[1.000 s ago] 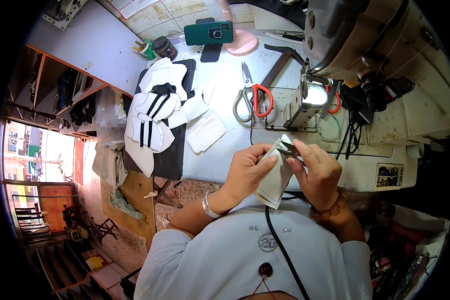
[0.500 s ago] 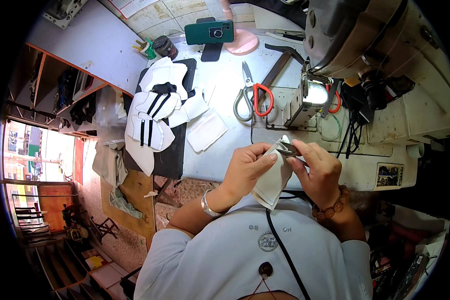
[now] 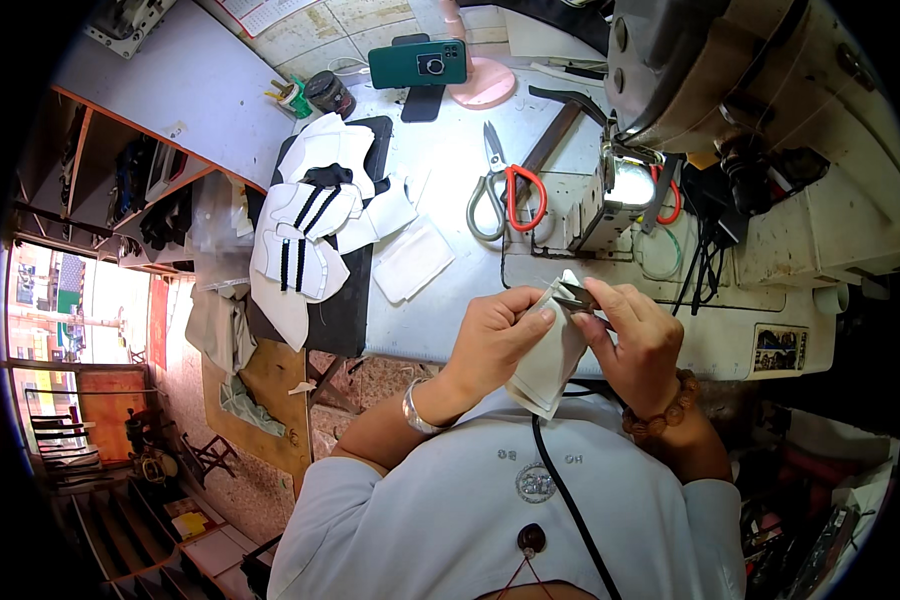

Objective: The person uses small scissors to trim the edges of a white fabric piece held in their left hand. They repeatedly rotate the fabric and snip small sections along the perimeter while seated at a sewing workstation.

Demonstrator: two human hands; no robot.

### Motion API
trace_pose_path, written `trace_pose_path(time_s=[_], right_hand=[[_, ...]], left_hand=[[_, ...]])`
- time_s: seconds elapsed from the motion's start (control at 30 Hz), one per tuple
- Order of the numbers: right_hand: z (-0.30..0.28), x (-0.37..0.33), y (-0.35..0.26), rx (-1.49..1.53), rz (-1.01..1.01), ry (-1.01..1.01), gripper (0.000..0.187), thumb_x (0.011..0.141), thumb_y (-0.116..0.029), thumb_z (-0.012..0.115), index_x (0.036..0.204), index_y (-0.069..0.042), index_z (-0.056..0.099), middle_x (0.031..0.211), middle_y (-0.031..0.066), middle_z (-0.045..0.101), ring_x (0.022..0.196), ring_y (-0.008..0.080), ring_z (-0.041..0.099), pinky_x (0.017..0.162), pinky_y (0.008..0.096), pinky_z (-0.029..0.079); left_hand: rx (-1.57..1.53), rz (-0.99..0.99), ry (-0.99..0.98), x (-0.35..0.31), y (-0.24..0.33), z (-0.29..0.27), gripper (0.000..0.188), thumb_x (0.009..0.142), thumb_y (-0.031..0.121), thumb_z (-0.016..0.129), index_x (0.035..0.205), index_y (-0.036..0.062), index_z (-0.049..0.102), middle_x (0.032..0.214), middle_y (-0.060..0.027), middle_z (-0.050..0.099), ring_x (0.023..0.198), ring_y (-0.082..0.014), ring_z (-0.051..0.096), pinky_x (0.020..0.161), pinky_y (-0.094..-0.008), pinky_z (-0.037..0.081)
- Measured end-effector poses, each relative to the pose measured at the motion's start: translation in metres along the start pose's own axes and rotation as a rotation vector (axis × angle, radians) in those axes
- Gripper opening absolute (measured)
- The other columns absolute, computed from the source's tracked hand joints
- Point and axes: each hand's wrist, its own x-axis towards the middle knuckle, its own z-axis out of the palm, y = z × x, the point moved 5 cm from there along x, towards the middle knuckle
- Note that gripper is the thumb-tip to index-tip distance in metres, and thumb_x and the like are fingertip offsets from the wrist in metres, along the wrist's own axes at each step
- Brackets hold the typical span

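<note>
Head view: left hand (image 3: 495,335) has its grip pinched on the pale layered piece (image 3: 550,368) near its upper end; right hand (image 3: 638,345) grips small metal snips (image 3: 578,299), blades at that end. Piece is held up by the near edge of the worktop (image 3: 410,335). Judged light, flexible, slightly stiff; best pinched flat along a side, fingertips clear of blades.
</note>
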Motion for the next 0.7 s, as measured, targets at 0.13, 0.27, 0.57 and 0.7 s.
trace_pose_path(time_s=[0.13, 0.27, 0.57, 0.7], right_hand=[[0.008, -0.005, 0.0, 0.014, 0.02, 0.03, 0.031, 0.078, -0.015, 0.069, 0.106, -0.004, 0.062, 0.08, 0.0077, 0.06, 0.062, 0.0242, 0.059, 0.053, 0.0339, 0.045], [0.015, -0.008, 0.001, 0.091, 0.072, 0.047, 0.029, 0.081, -0.017, 0.067, 0.105, -0.004, 0.061, 0.082, 0.0093, 0.06, 0.062, 0.0262, 0.059, 0.053, 0.0347, 0.046], [0.019, -0.012, -0.005, 0.043, 0.048, 0.088, 0.027, 0.081, -0.016, 0.067, 0.104, -0.004, 0.06, 0.085, 0.0095, 0.06, 0.065, 0.0265, 0.06, 0.054, 0.0341, 0.046], [0.016, -0.009, -0.01, -0.085, -0.088, 0.126, 0.032, 0.075, -0.014, 0.069, 0.105, -0.005, 0.061, 0.082, 0.0069, 0.059, 0.063, 0.0235, 0.057, 0.053, 0.0334, 0.043]], left_hand=[[0.0, -0.014, -0.009, -0.001, -0.002, -0.001, 0.022, 0.093, 0.013, 0.055, 0.106, -0.0037, 0.063, 0.088, 0.0004, 0.063, 0.075, -0.0023, 0.051, 0.065, -0.0186, 0.043], [-0.027, 0.011, 0.002, -0.002, -0.001, 0.0, 0.022, 0.093, 0.013, 0.056, 0.105, -0.0041, 0.063, 0.087, 0.0, 0.063, 0.074, -0.0021, 0.052, 0.064, -0.018, 0.043], [-0.037, 0.026, -0.014, -0.004, -0.005, 0.001, 0.02, 0.094, 0.013, 0.054, 0.102, -0.0031, 0.064, 0.084, 0.0021, 0.061, 0.073, -0.0018, 0.049, 0.063, -0.0188, 0.041], [0.011, 0.054, 0.001, -0.004, -0.009, -0.001, 0.02, 0.094, 0.014, 0.054, 0.1, -0.003, 0.065, 0.083, 0.0033, 0.06, 0.072, -0.0017, 0.046, 0.062, -0.0192, 0.04]])
